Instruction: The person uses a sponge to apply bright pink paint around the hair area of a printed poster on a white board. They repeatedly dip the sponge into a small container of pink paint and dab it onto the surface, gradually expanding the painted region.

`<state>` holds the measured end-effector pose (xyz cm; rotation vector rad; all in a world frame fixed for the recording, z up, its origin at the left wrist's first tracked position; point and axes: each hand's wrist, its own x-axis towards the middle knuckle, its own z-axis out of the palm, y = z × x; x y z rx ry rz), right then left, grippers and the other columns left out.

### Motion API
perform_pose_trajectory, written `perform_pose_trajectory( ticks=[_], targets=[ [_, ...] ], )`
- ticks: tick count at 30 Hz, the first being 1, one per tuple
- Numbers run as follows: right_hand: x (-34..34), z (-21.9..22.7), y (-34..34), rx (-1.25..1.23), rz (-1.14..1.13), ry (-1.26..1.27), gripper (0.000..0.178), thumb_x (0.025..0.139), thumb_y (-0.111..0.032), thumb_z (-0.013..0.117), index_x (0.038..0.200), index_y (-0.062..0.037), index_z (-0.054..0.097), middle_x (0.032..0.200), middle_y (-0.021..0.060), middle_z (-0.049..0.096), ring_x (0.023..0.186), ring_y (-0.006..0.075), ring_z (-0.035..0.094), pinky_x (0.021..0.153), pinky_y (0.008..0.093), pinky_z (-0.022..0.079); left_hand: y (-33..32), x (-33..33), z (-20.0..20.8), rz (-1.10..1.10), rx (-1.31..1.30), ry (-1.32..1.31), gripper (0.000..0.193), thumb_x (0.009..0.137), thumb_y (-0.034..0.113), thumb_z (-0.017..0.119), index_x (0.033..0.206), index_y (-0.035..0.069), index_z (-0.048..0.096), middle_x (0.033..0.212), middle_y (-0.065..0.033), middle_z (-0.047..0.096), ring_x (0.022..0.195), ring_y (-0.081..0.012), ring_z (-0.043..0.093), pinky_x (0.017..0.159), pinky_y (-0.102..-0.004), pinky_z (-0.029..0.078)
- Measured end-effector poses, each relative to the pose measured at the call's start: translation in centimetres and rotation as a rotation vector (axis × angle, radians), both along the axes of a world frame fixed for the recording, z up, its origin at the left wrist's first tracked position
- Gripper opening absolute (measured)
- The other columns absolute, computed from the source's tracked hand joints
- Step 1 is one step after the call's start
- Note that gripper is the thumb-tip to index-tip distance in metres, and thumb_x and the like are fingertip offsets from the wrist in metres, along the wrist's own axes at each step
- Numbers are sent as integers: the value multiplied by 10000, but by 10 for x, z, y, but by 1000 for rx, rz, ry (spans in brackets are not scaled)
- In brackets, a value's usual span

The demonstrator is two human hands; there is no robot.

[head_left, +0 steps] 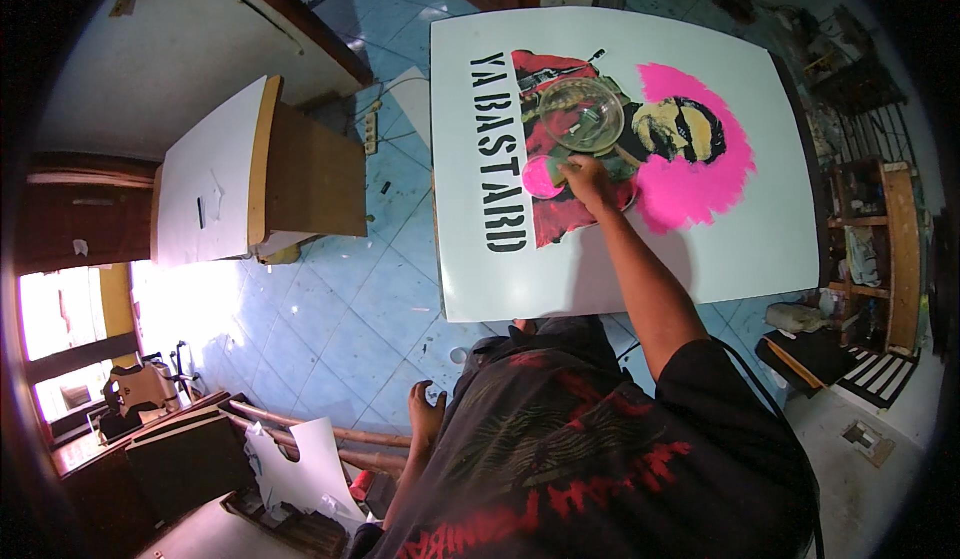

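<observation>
My right hand point(588, 181) reaches over a large white board point(720, 269) that carries a painted portrait point(675, 139) with bright pink around the head and black lettering. Its fingers are closed at the edge of a round container of pink paint point(541, 180). A small greenish patch shows at the fingertips, and I cannot make out what they grip. Just beyond the hand, a clear round plastic bowl point(580, 109) with small bits inside sits on the picture. Low beside my body hangs my left hand point(427, 417), fingers loosely curved and apart, with nothing seen in it.
A box-like table with a white top point(215, 179) stands at the left on blue floor tiles point(340, 304). A power strip point(371, 129) lies beyond it. Bamboo poles point(320, 434) and a cut white sheet point(300, 469) are at lower left. A wooden shelf point(900, 259) stands right.
</observation>
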<state>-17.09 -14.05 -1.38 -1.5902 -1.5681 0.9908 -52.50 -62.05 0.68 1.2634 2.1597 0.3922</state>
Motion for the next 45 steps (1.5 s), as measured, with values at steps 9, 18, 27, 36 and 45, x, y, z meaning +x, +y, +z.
perform_pose_trajectory(
  ticks=[9,18,27,36,45],
  targets=[
    [-44,-11,1,445,420,-651,144,843,-151,619,926,-87,717,964,141,700,909,351,665,831,441,531,-21,-5,2,18,-17,-7,383,777,152,770,1107,32,618,1144,-181,611,1127,-382,547,961,-444,446],
    [-46,16,20,166,322,-549,199,818,-180,663,937,-27,707,941,195,697,914,374,669,785,453,534,-49,-17,-17,-4,-60,-28,410,782,157,777,1136,24,619,1153,-170,613,1141,-375,541,966,-437,441],
    [16,9,10,-253,28,216,260,877,-253,690,979,-14,708,819,97,710,750,199,689,707,307,543,-14,-15,-13,-27,1,-81,397,754,109,773,1104,16,610,1121,-184,615,1107,-389,551,947,-449,443],
    [149,47,-64,-527,-227,954,195,982,-206,567,1075,-66,664,878,40,704,734,109,639,627,241,492,156,33,38,-413,247,-38,429,816,94,707,1222,26,587,1287,-202,574,1236,-392,505,1049,-467,405],
    [218,83,-94,-175,-342,694,287,962,-191,624,1189,-19,655,933,68,711,796,128,653,709,258,508,378,227,46,-1042,506,-170,514,848,104,652,1349,109,538,1395,-195,500,1229,-382,521,1006,-462,465]
  ],
)
